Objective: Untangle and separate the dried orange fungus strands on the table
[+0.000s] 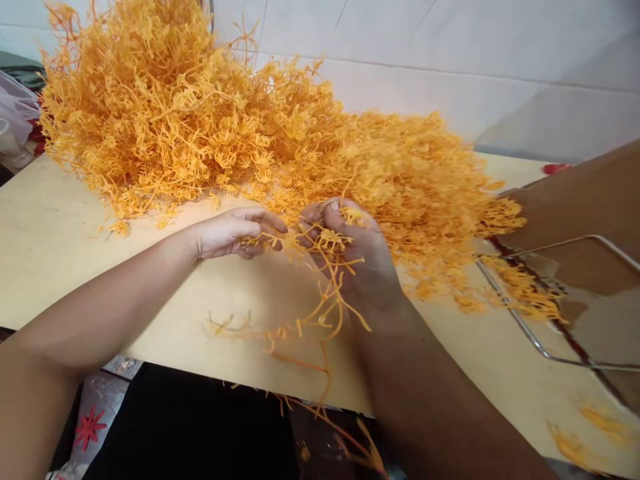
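Observation:
A big tangled heap of orange plastic sprigs [215,113] covers the back of a pale wooden table [55,227]. My right hand [357,257] is closed round a bunch of orange sprigs [327,293] whose stems hang down toward the table's front edge. My left hand [233,232] reaches in from the left, its fingertips pinched on the same bunch where the two hands meet. A few loose orange sprigs [235,327] lie on the table just below the hands.
A metal wire frame [543,353] sits at the right over a brown cardboard surface [590,200]. White tiled wall stands behind. A plastic bag [15,113] lies at the far left. Small orange bits [600,420] dot the table's right corner.

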### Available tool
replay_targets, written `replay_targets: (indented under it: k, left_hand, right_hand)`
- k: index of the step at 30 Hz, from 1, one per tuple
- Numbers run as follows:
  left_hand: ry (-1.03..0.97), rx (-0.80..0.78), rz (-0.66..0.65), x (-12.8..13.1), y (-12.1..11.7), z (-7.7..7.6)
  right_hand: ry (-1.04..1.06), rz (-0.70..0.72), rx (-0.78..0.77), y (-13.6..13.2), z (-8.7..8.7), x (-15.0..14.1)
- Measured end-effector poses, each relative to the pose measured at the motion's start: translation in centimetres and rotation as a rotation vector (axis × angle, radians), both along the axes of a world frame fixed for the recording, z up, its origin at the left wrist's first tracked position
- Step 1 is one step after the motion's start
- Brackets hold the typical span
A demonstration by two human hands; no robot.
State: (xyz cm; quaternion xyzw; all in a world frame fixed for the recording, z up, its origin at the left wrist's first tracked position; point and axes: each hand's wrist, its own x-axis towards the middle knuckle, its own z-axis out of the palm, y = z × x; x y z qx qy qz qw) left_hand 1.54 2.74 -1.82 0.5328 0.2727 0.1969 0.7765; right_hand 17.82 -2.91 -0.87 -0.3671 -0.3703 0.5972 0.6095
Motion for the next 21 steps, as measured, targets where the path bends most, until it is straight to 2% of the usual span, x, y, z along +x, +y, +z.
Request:
replay_targets:
  k: [9,12,15,21]
  left_hand:
    - [-0.022,-0.030,0.020,0.0,-0.2,-0.1]
    - [-0.024,0.012,0.200,0.1,-0.2,0.1]
    - [-0.010,0.110,0.356,0.2,-0.4,0.4]
    - [0.156,0.288,0.287,1.0,-1.8,0.6]
  right_hand:
    - [-0.134,-0.239,0.221,0.3,0.0,0.6]
    - [-0.139,-0.307,0.240,0.5,-0.3,0.6]
    - [-0.192,-0.292,0.256,0.7,-0.7,0.5]
    - [-0.300,-0.280,0.342,0.7,-1.1,0.2]
